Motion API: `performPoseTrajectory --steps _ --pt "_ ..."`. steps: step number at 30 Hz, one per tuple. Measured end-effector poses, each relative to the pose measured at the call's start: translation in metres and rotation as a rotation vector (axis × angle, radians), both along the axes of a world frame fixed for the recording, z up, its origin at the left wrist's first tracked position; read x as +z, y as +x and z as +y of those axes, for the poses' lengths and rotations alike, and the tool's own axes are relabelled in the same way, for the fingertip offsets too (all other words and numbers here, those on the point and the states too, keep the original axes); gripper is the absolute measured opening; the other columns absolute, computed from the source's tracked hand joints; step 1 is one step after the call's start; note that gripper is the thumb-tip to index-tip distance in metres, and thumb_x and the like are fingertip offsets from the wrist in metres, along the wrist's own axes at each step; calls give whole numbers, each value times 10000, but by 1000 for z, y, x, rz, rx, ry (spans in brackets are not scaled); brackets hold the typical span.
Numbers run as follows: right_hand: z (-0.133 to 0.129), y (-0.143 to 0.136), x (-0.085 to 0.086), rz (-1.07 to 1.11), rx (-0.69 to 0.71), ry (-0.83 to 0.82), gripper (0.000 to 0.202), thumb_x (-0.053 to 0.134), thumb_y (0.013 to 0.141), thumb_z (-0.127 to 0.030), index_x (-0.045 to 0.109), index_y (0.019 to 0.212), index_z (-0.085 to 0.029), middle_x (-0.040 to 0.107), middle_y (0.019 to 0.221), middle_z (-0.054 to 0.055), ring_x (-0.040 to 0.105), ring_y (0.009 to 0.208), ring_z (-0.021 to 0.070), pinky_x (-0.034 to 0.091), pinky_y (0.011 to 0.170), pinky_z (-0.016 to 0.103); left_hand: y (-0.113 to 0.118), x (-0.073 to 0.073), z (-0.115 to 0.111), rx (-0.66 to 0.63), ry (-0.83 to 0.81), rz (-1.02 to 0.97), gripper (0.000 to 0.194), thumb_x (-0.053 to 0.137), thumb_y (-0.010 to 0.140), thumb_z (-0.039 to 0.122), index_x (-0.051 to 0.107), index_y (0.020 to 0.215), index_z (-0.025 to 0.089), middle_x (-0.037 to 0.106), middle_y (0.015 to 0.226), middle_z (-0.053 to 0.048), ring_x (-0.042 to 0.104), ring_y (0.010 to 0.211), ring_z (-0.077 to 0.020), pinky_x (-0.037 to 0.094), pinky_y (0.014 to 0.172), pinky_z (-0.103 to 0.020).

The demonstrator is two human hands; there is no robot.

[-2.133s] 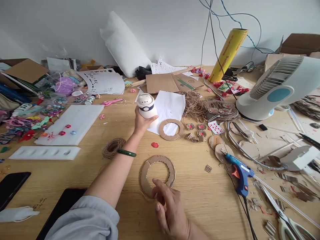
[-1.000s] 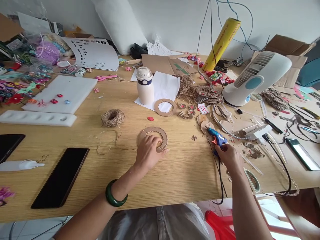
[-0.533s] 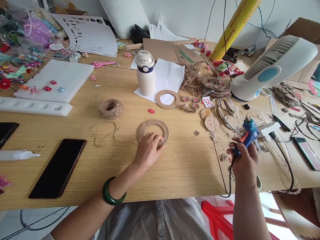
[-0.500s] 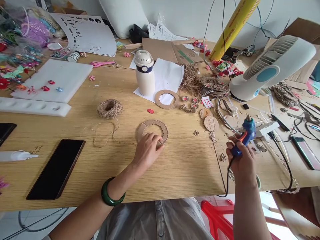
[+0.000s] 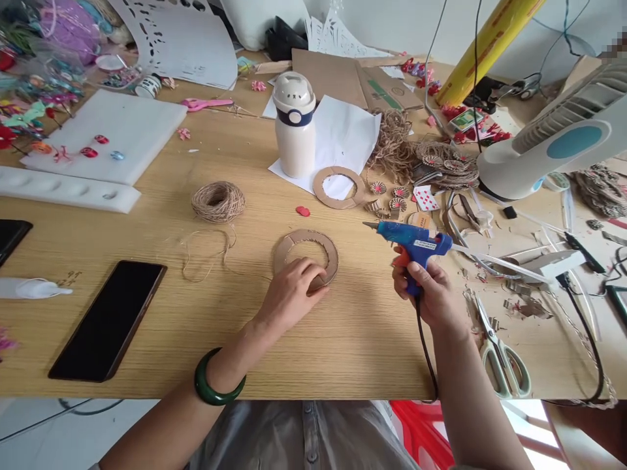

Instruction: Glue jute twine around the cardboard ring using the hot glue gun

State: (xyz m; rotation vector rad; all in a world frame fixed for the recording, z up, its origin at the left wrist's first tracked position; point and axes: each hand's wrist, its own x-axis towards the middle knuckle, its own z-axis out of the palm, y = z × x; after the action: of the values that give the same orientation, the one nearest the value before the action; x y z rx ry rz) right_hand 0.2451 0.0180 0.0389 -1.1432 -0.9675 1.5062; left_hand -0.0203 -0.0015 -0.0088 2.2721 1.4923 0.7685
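Note:
A cardboard ring point(image 5: 332, 250) lies flat on the table before me. My left hand point(image 5: 294, 290) has its fingers closed over the ring's near edge, and part of the ring is hidden under them. A thin strand of twine point(image 5: 245, 273) runs from that hand to a ball of jute twine point(image 5: 218, 202) on the left. To the right of the ring, my right hand point(image 5: 431, 294) grips a blue glue gun point(image 5: 414, 245) by its handle, fingers near the orange trigger. Its nozzle points left, above the table and apart from the ring. A second cardboard ring point(image 5: 321, 196) rests farther back.
Behind the rings stands a white bottle point(image 5: 295, 140). Scissors point(image 5: 504, 359), cardboard scraps and a white fan point(image 5: 553, 143) are on the right. A phone point(image 5: 108, 320) and white foam boards point(image 5: 142, 124) lie on the left. The glue gun's black cord point(image 5: 425, 346) hangs down to the table edge.
My right hand has brought the glue gun leftward and turned it, so its nozzle now points left instead of up. My left hand stays on the ring. The view has shifted slightly right.

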Motion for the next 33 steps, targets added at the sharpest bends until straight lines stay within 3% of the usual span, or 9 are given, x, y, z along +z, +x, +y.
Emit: performPoseTrajectory --steps 2,4,7,10,16,23,33 --pt "6 -7 -4 -39 30 47 286 781 805 -426 701 974 -208 668 1046 75 605 688 145 474 474 248 -3 -2 0 -7 -15 -44 218 782 834 172 627 979 221 699 1047 -31 683 967 -218 564 818 -345" --pt "9 -10 -9 -53 75 70 298 736 847 -444 691 1032 -215 667 1136 98 620 696 154 480 474 256 -6 -3 2 -22 -29 -98 160 745 868 176 632 969 225 697 1036 -28 684 954 -205 558 809 -329" --pt "9 -8 -17 -34 128 21 348 697 875 -469 678 1114 -217 660 1013 79 483 536 99 348 373 215 -11 -3 5 -40 -60 -148 69 685 910 177 640 925 228 700 1003 -27 685 923 -187 550 808 -317" --pt "5 -4 -20 -8 150 -64 388 726 839 -501 679 1120 -237 595 885 35 398 532 99 281 349 196 -14 -3 9 -51 -82 -167 55 664 925 190 650 893 233 707 975 -21 685 892 -177 545 788 -307" --pt "-4 1 -15 -38 280 -151 280 678 911 -477 688 1009 -215 570 857 23 393 490 69 282 362 206 -18 -3 11 -65 -135 -253 66 644 942 181 661 896 225 699 957 -17 679 886 -165 540 788 -289" --pt "-12 5 -3 -285 462 -144 307 618 976 -454 634 902 -157 555 748 6 422 423 51 341 393 232 -18 0 12 -66 -166 -266 74 635 949 175 657 907 233 695 964 -17 676 911 -174 548 815 -305" --pt "-23 6 -10 -369 566 -212 299 567 1003 -462 582 936 -171 451 597 -48 383 445 72 326 400 221 -16 0 12 -28 -119 -280 79 629 946 125 659 917 192 686 992 -41 668 936 -166 539 835 -298"
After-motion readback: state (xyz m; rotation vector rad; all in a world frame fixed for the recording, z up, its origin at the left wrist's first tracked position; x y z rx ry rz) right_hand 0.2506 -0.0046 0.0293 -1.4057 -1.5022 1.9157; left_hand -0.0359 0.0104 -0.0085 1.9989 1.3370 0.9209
